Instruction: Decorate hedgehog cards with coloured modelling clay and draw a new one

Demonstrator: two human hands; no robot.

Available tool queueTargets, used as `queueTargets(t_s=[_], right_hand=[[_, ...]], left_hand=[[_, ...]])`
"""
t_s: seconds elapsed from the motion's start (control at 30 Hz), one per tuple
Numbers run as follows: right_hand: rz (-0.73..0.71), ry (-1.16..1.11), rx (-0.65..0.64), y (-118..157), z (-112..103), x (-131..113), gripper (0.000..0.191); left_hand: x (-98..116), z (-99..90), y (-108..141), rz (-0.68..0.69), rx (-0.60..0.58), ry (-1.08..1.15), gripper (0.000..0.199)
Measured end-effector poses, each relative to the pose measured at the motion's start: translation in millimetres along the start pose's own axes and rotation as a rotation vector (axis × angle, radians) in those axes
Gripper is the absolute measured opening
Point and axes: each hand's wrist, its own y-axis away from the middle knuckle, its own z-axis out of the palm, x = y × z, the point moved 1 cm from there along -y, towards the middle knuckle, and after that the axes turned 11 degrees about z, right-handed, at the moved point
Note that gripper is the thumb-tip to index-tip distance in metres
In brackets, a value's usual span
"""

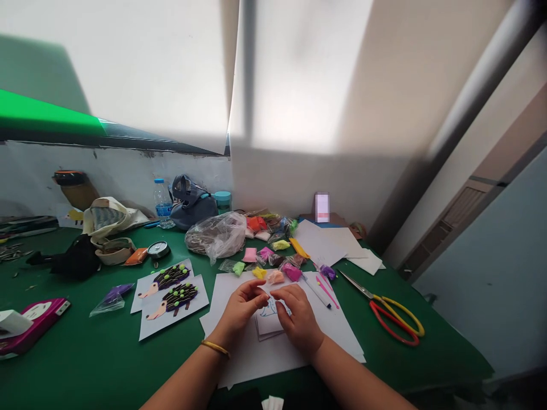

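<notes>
My left hand [245,307] and my right hand [299,319] meet fingertip to fingertip in the middle of the table. Thumb and fingers of both are curled in a pinch; whatever small thing lies between them is too tiny to name. Just beneath is a small stack of white cards [269,327], the top one with a blue line drawing partly covered by my fingers. Large white paper sheets [239,364] lie under the cards. Beyond my fingertips are bagged pieces of coloured clay, among them peach [275,277], yellow [258,273] and magenta [292,272].
Red-and-yellow-handled scissors [395,319] lie on the right, a blue-capped pen [317,291] beside my right hand. Two hedgehog cards [173,307] and a purple clay bag [113,295] are to the left. A water bottle [163,205] and lit phone [322,207] stand at the back.
</notes>
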Motion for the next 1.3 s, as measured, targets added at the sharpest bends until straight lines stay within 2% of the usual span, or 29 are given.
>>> queueTargets(t_s=[0.13,0.43,0.77,1.0,1.3], right_hand=[[-0.021,-0.008,0.006,-1.8,-1.1,-1.5,0.020],[-0.048,-0.012,-0.022,-4.4,3.3,-1.1,0.030],[0.012,-0.054,0.008,-4.4,0.4,1.7,0.013],[0.058,-0.090,0.017,-5.9,1.0,6.7,0.020],[0.062,-0.156,-0.083,-7.3,-0.2,6.0,0.030]], left_hand=[[-3.4,-1.4,-1.2,-0.002,-0.025,-0.020,0.053],[-1.2,5.9,1.9,-0.011,-0.081,-0.109,0.062],[1.8,2.2,2.3,-0.062,-0.062,-0.141,0.065],[-0.5,7.0,5.2,-0.035,-0.093,-0.167,0.054],[-7.0,6.7,5.2,0.025,-0.114,-0.252,0.044]])
